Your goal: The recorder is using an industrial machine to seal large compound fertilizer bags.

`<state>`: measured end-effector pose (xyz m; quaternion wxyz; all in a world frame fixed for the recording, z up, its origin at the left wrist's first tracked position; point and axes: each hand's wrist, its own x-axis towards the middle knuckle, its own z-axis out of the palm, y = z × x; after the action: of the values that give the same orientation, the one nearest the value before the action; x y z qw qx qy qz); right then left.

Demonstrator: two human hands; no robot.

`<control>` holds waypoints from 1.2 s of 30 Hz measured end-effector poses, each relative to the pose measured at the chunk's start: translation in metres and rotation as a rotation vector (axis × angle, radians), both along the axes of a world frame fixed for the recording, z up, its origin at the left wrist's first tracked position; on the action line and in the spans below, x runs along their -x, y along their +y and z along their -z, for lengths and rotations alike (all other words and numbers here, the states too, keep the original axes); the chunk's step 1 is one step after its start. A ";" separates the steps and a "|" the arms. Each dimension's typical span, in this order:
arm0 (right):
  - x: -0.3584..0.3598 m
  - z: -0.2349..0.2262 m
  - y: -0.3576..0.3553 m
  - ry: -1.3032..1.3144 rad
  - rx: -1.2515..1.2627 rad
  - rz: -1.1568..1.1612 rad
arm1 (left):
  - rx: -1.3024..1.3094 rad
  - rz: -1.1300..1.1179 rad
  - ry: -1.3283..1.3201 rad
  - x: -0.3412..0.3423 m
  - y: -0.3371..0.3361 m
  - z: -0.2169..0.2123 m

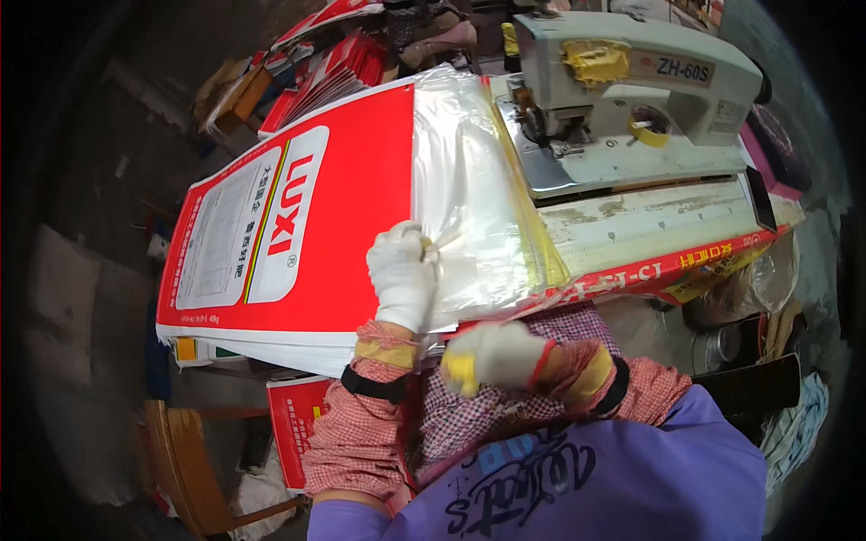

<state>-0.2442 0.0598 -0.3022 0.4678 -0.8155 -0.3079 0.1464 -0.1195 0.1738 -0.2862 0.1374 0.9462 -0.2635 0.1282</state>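
Dim grey floor [68, 307] surrounds a worn, pale surface [649, 225] with a red printed front edge [622, 278]. On its left part lies a pile of red-and-white sacks [361, 162], clear film [465, 180] spreading from their right side. The left hand [401, 275], in a white glove, is clenched where red meets film, seemingly pinching the film, since creases run toward it. A harder pull there could tear or wrinkle something so thin, and slick layers might slide out of line if several drag along together. The left forearm [361, 406] reaches almost straight up from below; the right forearm [591, 371] points in from the right, its gloved right hand [501, 354] blurred before the checked apron [505, 398] and curled; whether it grips anything, I cannot tell. Beyond the film stands a grey-white machine [649, 81], a yellow tape roll [653, 138] on its side; red stacked sacks [347, 72] lie behind, and a wooden chair [185, 460] stands lower left.
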 end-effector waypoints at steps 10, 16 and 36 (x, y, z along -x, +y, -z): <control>-0.107 -0.056 -0.036 -0.017 0.068 0.790 | 0.986 -0.068 0.753 -0.016 0.024 -0.017; -0.126 -0.058 -0.015 0.012 0.233 0.622 | 1.041 -0.047 0.949 -0.024 0.032 -0.043; -0.126 -0.058 0.016 -0.870 0.300 0.686 | 0.985 0.101 0.606 -0.046 0.067 -0.094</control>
<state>-0.1182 0.0761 -0.2439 0.1978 -0.9114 -0.1654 -0.3207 -0.0738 0.2405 -0.1919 0.6366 0.7515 -0.1665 -0.0474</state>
